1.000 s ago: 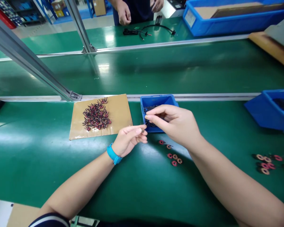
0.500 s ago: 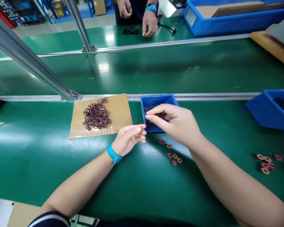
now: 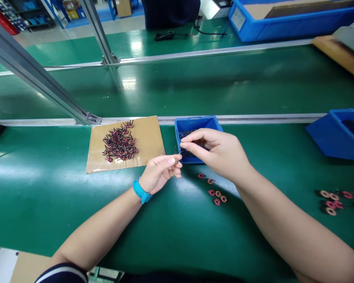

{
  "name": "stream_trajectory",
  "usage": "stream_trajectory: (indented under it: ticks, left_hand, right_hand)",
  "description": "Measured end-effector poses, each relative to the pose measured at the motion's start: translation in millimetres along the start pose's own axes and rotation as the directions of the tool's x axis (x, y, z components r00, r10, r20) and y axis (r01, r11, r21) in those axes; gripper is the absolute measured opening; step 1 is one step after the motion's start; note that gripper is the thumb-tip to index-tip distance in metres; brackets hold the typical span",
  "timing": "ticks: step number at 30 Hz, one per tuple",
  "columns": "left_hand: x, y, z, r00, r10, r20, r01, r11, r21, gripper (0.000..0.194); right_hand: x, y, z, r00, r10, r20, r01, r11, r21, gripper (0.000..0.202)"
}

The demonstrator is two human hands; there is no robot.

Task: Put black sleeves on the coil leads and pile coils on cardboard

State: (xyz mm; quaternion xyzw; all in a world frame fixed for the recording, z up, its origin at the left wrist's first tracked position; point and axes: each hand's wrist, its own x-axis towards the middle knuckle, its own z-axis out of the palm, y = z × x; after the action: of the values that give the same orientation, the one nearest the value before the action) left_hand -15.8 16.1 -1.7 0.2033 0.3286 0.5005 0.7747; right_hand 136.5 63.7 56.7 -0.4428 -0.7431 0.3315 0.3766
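Note:
My left hand (image 3: 162,171) is closed in a pinch on a small toroidal coil (image 3: 176,161), mostly covered by the fingertips. Thin wire leads stick up from it. Just above and to the right, my right hand (image 3: 220,154) pinches thumb against forefinger; what lies between them is too small to make out. Behind the right hand stands a small blue bin (image 3: 196,120) holding dark, thin pieces, partly hidden by the fingers. On the green bench below it lie several loose red and tan coils (image 3: 217,193).
A cardboard sheet (image 3: 150,137) to the left carries a heap of coils with black-covered leads (image 3: 120,145). More coils (image 3: 332,204) and another blue bin (image 3: 327,135) are on the right. Metal rails and a post (image 3: 47,80) border the bench; a person (image 3: 171,13) stands across it.
My two hands hold nearly the same pose and place. Across the bench, the other person's hands have gone out of view, leaving black cables lying there.

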Motion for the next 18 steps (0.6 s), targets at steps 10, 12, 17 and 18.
stream_trajectory:
  ticks: [10,12,17,18]
  left_hand:
    - [0.3,0.1,0.3,1.000,-0.001,0.007,0.001,1.000,-0.008,0.028]
    - [0.2,0.1,0.5,1.000,-0.002,0.005,0.002,1.000,-0.008,0.029]
    - [-0.1,0.5,0.6,1.000,-0.004,-0.008,0.005,1.000,0.004,0.029]
    - [0.0,0.5,0.5,1.000,-0.006,-0.012,0.006,1.000,0.008,0.028]
  right_hand:
    - [-0.1,-1.0,-0.3,1.000,-0.020,-0.020,0.020,1.000,-0.005,0.004]
    - [-0.1,-0.7,-0.5,1.000,-0.016,-0.005,0.016,1.000,-0.016,0.004]
    - [0.7,0.1,-0.8,0.999,-0.024,0.028,0.025,0.999,-0.022,0.005]
    - [0.8,0.4,-0.8,0.999,-0.024,0.030,0.025,0.999,-0.024,0.005]
